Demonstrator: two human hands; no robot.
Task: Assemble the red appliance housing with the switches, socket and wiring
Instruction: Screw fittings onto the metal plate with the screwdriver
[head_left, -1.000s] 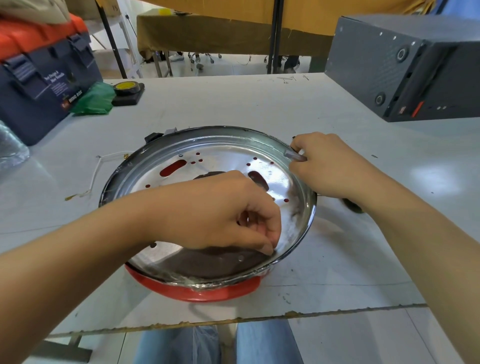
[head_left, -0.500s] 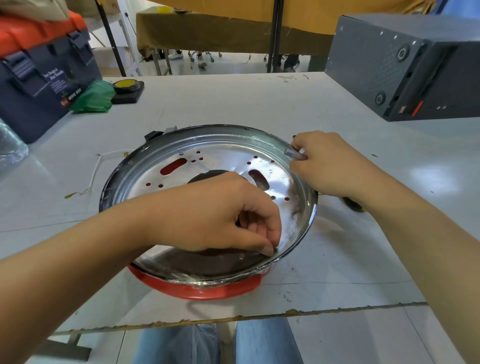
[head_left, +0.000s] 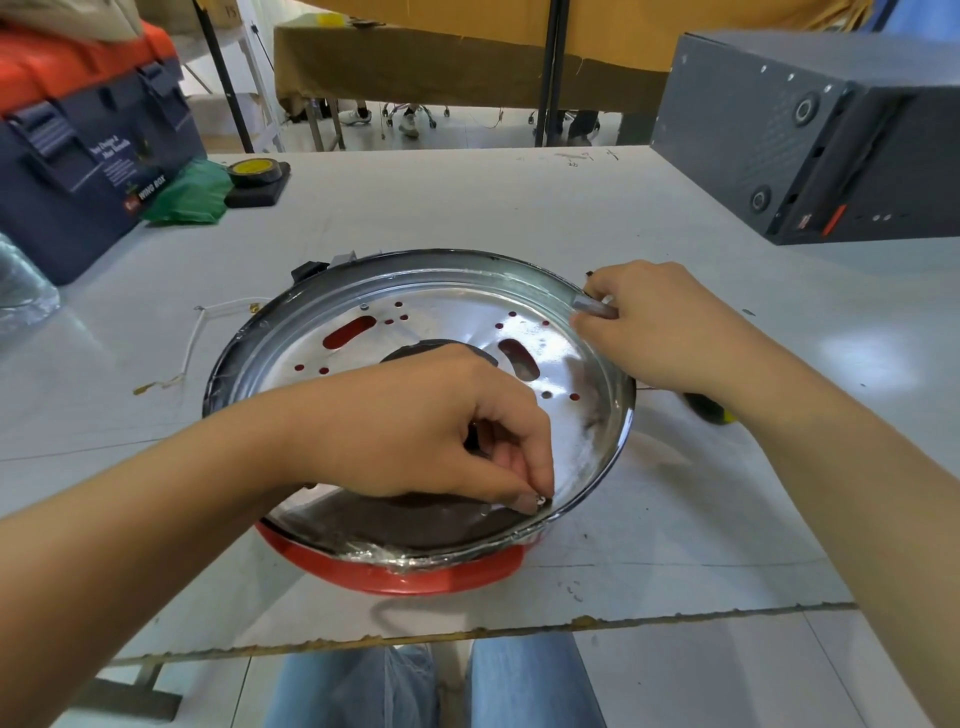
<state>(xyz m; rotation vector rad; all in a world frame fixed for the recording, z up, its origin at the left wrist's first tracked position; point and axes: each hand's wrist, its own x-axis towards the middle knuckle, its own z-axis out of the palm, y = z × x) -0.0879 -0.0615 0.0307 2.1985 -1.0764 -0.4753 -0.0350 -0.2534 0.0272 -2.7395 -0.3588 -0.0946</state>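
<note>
Lying open-side up, red housing (head_left: 395, 574) sits flat.

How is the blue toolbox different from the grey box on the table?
The toolbox sits at the far left of the table; the grey box sits at the far right. The toolbox is dark blue with an orange lid and strap-like latches; the grey box is plain grey all over, with round fittings and a small red tab on its side. The toolbox has white writing on it; the grey box shows none. Both are big, boxy and untouched by either hand.
</note>
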